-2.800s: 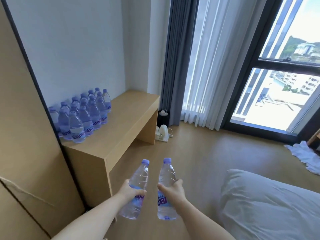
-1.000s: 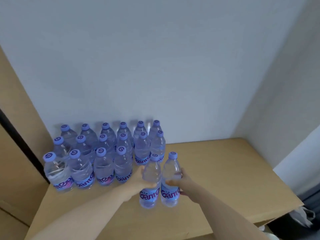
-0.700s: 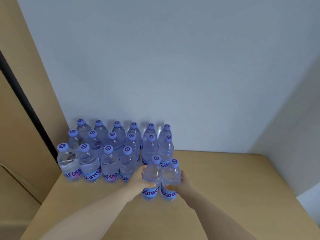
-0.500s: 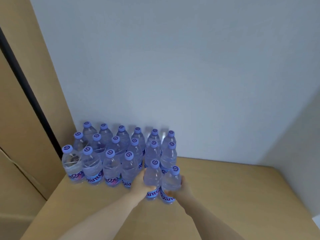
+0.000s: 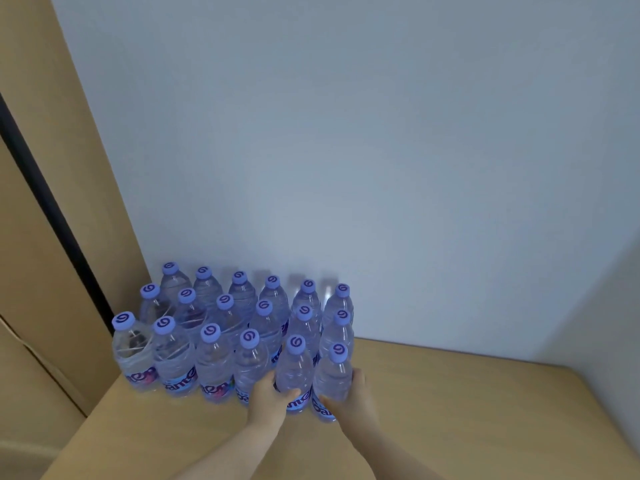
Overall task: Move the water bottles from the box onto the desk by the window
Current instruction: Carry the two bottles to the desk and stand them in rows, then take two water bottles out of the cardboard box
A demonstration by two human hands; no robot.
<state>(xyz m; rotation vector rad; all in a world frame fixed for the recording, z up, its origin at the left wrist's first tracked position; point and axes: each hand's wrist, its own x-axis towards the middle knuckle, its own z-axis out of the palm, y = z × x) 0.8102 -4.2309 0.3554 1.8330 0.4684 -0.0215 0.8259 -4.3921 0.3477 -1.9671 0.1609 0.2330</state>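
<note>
- L hand (image 5: pixel 268 396) grips left bottle (image 5: pixel 294 370) at mid-body; fingers wrap round its front, thumb on near side.
- R hand (image 5: pixel 353 398) grips right bottle (image 5: pixel 333 375), fingers curled round its right side.
- Both bottles upright on desk (image 5: pixel 450 410), touching each other, at right end of front row of bottle group (image 5: pixel 214 327) by wall (image 5: pixel 381 150).

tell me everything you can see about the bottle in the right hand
The bottle in the right hand is clear ribbed plastic with a lilac cap bearing a purple swirl and a blue label with purple letters. It stands upright at the right end of the front row on the desk, against its neighbour. The right hand grips its lower body.
</note>
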